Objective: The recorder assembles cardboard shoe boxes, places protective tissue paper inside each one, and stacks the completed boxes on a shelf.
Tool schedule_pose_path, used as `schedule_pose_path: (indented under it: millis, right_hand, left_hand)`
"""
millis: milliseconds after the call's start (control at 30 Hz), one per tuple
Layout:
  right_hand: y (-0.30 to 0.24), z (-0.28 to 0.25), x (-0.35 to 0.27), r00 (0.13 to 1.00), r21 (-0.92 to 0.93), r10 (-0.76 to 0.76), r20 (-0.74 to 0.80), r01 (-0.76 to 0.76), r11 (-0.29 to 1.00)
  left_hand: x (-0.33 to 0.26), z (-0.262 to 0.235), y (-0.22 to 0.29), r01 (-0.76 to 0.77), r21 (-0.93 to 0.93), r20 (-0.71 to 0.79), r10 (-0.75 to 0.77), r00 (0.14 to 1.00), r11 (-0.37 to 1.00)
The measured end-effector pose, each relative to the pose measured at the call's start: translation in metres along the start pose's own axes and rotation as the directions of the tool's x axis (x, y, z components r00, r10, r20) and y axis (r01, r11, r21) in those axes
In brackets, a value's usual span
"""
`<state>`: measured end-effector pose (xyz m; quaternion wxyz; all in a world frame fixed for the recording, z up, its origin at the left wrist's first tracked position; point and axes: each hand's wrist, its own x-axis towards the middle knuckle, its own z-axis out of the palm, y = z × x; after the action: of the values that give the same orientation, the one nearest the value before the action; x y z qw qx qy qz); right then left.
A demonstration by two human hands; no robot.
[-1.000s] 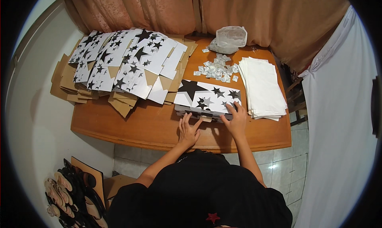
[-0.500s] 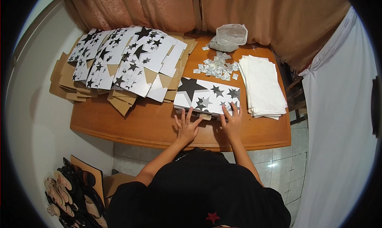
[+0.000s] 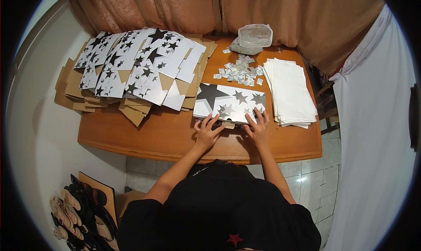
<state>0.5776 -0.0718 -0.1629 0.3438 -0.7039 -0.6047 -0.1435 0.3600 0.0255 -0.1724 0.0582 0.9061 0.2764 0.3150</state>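
A cardboard box (image 3: 230, 99), white with black and grey stars on top, lies on the wooden table in front of me. Along its near edge a small brown cardboard tab (image 3: 229, 125) sticks out below the lid. My left hand (image 3: 207, 132) touches the near edge left of that tab, fingers apart and slightly bent. At the near right corner, my right hand (image 3: 258, 127) rests its spread fingertips on the lid, with the thumb at the front edge. Neither hand is closed around the box. The inside of the box is hidden.
Flat star-printed box blanks (image 3: 149, 67) lie in overlapping piles at left. Beyond the box are several small clear sachets (image 3: 241, 71) and an open plastic bag (image 3: 254, 38). White paper sheets (image 3: 289, 93) are stacked at right. Sandals (image 3: 70, 211) stand on the floor at lower left.
The box has shifted slightly right and away from me. Both hands have followed it a little, and the left fingers are more bent over its near edge.
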Motion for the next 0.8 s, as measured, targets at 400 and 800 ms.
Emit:
schedule_pose_path:
  millis: [400,800]
  right_hand:
    - [-0.059,0.020,0.020,0.983,0.155,0.181,-0.033,-0.174,0.972]
    - [-0.064,0.023,0.023,0.961,0.147,0.276,0.021,-0.276,0.950]
  left_hand:
    - [0.043,-0.003,0.007,0.206,-0.322,-0.033,-0.228,0.973,0.924]
    - [0.064,-0.016,0.008,0.473,-0.248,0.293,-0.400,0.869,0.846]
